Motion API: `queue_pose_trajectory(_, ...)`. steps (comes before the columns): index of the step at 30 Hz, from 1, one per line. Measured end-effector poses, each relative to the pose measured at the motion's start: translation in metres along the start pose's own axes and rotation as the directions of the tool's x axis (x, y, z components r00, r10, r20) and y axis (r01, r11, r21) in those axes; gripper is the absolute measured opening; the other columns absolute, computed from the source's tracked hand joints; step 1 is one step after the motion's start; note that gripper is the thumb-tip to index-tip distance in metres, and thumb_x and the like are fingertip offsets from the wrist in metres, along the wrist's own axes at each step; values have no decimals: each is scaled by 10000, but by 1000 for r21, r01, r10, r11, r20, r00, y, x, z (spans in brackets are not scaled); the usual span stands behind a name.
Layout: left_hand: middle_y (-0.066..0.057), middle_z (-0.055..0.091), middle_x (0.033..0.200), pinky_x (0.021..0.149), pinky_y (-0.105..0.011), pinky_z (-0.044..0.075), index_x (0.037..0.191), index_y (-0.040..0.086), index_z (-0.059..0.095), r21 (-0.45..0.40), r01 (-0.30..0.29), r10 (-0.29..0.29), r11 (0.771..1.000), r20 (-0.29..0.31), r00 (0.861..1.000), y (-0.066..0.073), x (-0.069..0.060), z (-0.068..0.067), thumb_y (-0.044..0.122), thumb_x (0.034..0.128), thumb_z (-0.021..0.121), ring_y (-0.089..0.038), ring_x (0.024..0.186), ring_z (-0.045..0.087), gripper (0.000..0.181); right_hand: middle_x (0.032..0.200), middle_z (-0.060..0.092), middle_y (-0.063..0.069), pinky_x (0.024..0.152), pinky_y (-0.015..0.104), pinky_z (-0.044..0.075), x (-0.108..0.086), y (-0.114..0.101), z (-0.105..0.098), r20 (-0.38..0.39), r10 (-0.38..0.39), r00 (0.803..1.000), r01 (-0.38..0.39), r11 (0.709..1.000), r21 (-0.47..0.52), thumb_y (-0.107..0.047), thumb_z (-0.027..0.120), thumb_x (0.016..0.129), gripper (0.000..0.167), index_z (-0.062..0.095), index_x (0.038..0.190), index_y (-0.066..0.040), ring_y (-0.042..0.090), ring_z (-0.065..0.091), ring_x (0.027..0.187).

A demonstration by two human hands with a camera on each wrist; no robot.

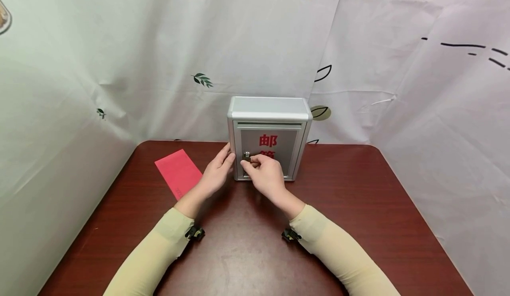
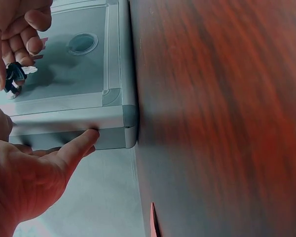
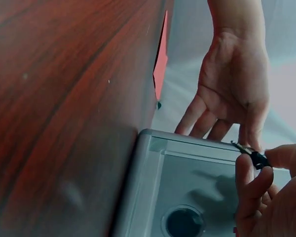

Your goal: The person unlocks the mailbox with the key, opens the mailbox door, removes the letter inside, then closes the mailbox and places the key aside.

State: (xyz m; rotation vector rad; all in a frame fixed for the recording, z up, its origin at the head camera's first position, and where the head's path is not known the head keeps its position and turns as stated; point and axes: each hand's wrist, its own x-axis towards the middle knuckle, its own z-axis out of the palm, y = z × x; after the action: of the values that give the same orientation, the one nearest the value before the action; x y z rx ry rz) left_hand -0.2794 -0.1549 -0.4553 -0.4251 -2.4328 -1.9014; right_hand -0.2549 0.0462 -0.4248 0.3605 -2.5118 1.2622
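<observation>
A silver metal mailbox [image 1: 271,109] with red characters on its door stands upright at the back of the table. My left hand [image 1: 215,172] rests against its left side, fingers extended along the edge in the left wrist view. At the door lock [image 1: 247,155], my right hand [image 1: 268,175] pinches a black-headed key [image 3: 259,159] between thumb and index finger. A second key blade [image 2: 29,70] hangs beside it. How far the held key sits in the lock is hidden by the fingers. The door appears closed.
A red envelope [image 1: 178,172] lies on the dark red-brown table [image 1: 338,225], left of the mailbox and partly behind the left forearm. A round window [image 2: 83,44] is low on the door. White printed fabric [image 1: 259,35] hangs behind and along both sides.
</observation>
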Motion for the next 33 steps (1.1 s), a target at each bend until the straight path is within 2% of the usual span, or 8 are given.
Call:
queue_pose_trajectory(3,-188,457,1721,1163,-592,507,1779,173,306,6,-5,5,1000,-3,1000,1,-1,0,328,1210,510,-399,1454,587,624,938,815,19,780,448,623,-1,-2,-1,-21,-62,998,59,992,-115,-365,811,1022,326,847,1117,-55,187,758,837)
queue_pose_trajectory(6,-178,458,1723,1157,-590,514,1778,177,312,13,-3,3,1000,-4,1000,0,-1,0,338,1210,509,-398,1448,593,622,928,802,7,745,457,617,-2,-3,0,-46,-125,991,113,974,-196,-362,815,1018,298,849,1088,-74,197,756,823)
queue_pose_trajectory(13,-172,477,1710,1144,-592,527,1771,181,332,9,-5,5,1000,-6,1000,0,-1,0,352,1208,515,-392,1440,601,617,858,753,-14,620,420,594,-3,2,4,-121,-277,953,225,917,-329,-331,846,993,236,856,1010,-96,170,721,712)
queue_pose_trajectory(19,-169,457,1724,1140,-590,531,1772,169,328,12,-10,10,1000,0,1000,2,-1,-1,336,1209,516,-392,1439,604,617,818,727,-21,566,410,570,-4,4,5,-150,-341,928,269,892,-364,-321,861,974,219,854,977,-102,163,691,648)
queue_pose_trajectory(29,-205,464,1711,1131,-594,535,1773,165,322,12,-11,11,1000,5,1000,2,-1,-1,332,1210,514,-409,1434,606,618,839,732,-6,571,423,581,-5,9,5,-131,-361,923,290,879,-379,-336,843,996,247,855,1026,-92,168,695,659)
queue_pose_trajectory(33,-210,457,1715,1129,-599,536,1772,148,318,12,-17,17,1000,9,1000,2,0,0,315,1211,511,-416,1431,607,617,845,737,3,570,424,585,-5,9,5,-137,-382,914,305,869,-388,-326,839,998,246,852,1031,-82,172,702,665)
